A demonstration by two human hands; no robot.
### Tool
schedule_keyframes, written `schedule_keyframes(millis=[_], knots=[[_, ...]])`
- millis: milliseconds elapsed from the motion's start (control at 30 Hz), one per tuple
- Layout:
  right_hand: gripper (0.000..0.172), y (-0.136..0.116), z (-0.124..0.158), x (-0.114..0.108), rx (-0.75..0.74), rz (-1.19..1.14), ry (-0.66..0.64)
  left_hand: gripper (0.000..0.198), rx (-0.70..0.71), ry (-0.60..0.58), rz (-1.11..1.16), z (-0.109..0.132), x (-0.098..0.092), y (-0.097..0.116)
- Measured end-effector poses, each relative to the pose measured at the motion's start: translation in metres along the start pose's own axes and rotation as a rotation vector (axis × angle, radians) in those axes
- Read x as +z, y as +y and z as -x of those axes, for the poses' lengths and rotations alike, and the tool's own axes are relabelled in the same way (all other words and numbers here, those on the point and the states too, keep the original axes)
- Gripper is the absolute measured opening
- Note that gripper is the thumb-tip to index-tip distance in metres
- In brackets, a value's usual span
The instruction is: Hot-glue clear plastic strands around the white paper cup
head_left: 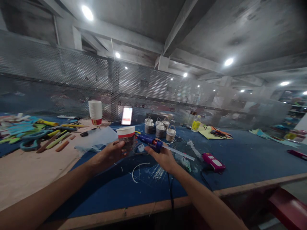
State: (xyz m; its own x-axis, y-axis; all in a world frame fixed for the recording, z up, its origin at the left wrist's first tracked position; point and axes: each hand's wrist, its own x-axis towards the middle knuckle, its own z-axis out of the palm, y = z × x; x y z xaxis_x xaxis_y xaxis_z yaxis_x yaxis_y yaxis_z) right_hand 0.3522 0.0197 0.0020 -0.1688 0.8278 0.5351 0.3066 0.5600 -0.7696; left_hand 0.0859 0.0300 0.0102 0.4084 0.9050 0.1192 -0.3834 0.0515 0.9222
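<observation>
My left hand [109, 155] is wrapped round a white paper cup [126, 136] with a red band and a dark wrapped lower part, held just above the blue table cover [240, 159]. My right hand [161, 156] grips a blue glue gun [150, 141] whose nozzle points left, close to the cup. A clear glue stick [179, 153] sticks out of the gun's back toward the right. The gun's black cord [170, 191] runs down over the table's front edge.
Several finished small buckets [160, 128] stand behind the cup. A stack of paper cups [95, 111] is at the back left, scissors and coloured sticks [35, 139] further left. A pink box cutter [213, 161] lies right of my hand. Bottles [194, 122] and a perforated metal screen [72, 83] are behind.
</observation>
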Motion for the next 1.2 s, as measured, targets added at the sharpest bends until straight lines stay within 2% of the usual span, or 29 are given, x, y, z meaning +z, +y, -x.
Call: schedule_keyframes(millis=[433, 600, 667, 767, 900, 1000, 1200], knots=[[0.041, 0.002, 0.0, 0.001, -0.006, -0.019, 0.011, 0.045, 0.012, -0.027, -0.01, -0.002, -0.003, -0.002], [0.045, 0.006, 0.0, -0.003, 0.049, -0.014, 0.016, 0.044, 0.022, -0.025, 0.061, -0.002, -0.003, -0.001], [0.042, 0.005, -0.001, -0.009, 0.059, 0.093, 0.032, 0.041, 0.022, -0.018, 0.082, -0.002, -0.003, 0.0], [0.032, 0.002, -0.004, -0.022, 0.101, 0.425, 0.064, 0.036, 0.015, 0.042, 0.096, -0.001, -0.003, 0.001], [0.04, 0.004, -0.005, -0.04, 0.254, 0.781, -0.028, 0.033, 0.004, 0.122, 0.094, -0.002, -0.006, 0.001], [0.04, 0.015, 0.002, -0.05, 0.352, 0.895, -0.097, 0.031, 0.019, 0.129, 0.1, -0.005, -0.009, -0.001], [0.04, 0.035, 0.019, -0.061, 0.453, 0.999, -0.152, 0.034, 0.04, 0.11, 0.029, -0.007, -0.01, -0.005]])
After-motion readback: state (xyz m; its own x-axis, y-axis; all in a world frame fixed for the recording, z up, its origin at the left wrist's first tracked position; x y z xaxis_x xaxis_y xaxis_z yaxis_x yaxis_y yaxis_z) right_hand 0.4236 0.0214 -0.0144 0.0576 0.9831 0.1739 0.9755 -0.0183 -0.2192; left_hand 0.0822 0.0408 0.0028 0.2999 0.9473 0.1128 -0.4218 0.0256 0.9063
